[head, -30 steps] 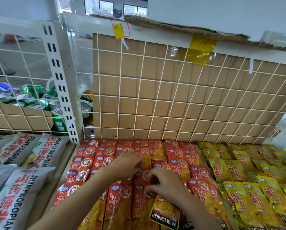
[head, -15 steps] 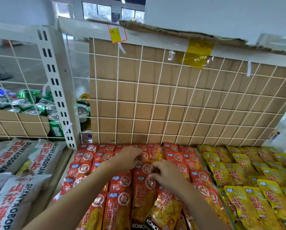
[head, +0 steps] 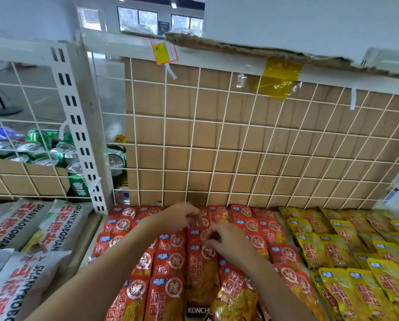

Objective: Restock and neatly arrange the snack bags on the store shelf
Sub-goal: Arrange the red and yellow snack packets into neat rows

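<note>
Head view has both your forearms running in from the bottom edge, angled toward each other over the red snack bags (head: 170, 258). Your left hand (head: 182, 216) is the farther one, at the back rows just below the wire grid (head: 240, 144), palm down with the fingers curled onto the bags there. Blur hides whether its grip closes on a bag or only presses on it, so I cannot tell. Your right hand (head: 231, 242) sits nearer and just to the right, wrist bent. Its fingertips (head: 211, 238) are drawn together in a pinching grip on the top edge of the middle red bag (head: 201, 274). The two hands are close but not touching.

The red bags lie flat on the shelf (head: 87, 251) in overlapping columns, each bag's top tucked under the one behind it. They are glossy, with a blue label and a round white-ringed mark near the top. The bag nearest you in the middle shows a black band at its foot. Beside it a crinkled orange bag (head: 238, 295) lies tilted across the columns, out of line with the rest.

To the right, yellow snack bags (head: 342, 249) fill the same shelf in similar rows. To the left lie larger white bags (head: 54, 228) with red print. Green cans (head: 41, 140) stand behind the grid.
</note>
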A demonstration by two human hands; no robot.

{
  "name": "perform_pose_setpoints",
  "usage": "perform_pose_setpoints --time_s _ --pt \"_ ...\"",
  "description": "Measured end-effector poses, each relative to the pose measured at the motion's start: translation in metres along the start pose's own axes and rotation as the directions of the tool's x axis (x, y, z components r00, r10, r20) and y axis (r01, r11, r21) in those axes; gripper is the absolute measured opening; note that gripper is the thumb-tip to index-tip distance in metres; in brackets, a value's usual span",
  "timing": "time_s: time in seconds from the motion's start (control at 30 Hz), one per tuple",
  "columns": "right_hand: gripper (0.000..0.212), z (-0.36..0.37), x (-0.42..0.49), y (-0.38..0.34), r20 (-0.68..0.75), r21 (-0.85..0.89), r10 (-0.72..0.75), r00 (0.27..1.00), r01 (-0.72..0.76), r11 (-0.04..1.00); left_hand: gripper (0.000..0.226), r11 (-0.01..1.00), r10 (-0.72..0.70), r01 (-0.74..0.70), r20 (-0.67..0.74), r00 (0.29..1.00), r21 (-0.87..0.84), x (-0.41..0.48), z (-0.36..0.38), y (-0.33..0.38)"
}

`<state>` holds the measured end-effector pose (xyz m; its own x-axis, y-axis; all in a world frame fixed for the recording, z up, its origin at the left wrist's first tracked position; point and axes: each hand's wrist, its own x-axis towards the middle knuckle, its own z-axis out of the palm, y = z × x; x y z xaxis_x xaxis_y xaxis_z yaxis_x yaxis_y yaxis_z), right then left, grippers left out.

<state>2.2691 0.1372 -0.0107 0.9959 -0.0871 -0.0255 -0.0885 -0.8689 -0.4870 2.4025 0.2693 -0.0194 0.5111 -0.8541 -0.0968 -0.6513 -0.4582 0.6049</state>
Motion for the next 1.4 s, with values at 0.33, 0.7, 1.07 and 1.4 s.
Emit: perform_pose_setpoints --time_s 0.33,0.7,1.07,1.4 --pt "0.01 0.004 -0.004 0.001 0.016 0.0 -0.039 0.999 0.039 0.999 0.018 0.998 0.066 -0.065 0.041 0.997 -0.019 -0.003 -0.006 -0.003" --pt "0.008 0.008 -0.008 -0.004 0.023 -0.006 -0.024 0.999 0.025 1.0 0.021 0.994 0.072 -0.073 0.021 0.997 0.081 -0.007 -0.005 -0.006" --pt "0.005 0.006 -0.016 -0.004 -0.004 0.018 -0.021 1.0 0.021 1.0 0.022 0.996 0.074 -0.075 0.028 0.997 0.047 -0.012 -0.002 -0.002" --pt "0.012 0.009 -0.018 -0.006 -0.035 0.022 -0.018 0.999 0.019 1.0 0.023 1.0 -0.013 0.016 -0.322 0.947 0.008 -0.034 -0.01 -0.005"
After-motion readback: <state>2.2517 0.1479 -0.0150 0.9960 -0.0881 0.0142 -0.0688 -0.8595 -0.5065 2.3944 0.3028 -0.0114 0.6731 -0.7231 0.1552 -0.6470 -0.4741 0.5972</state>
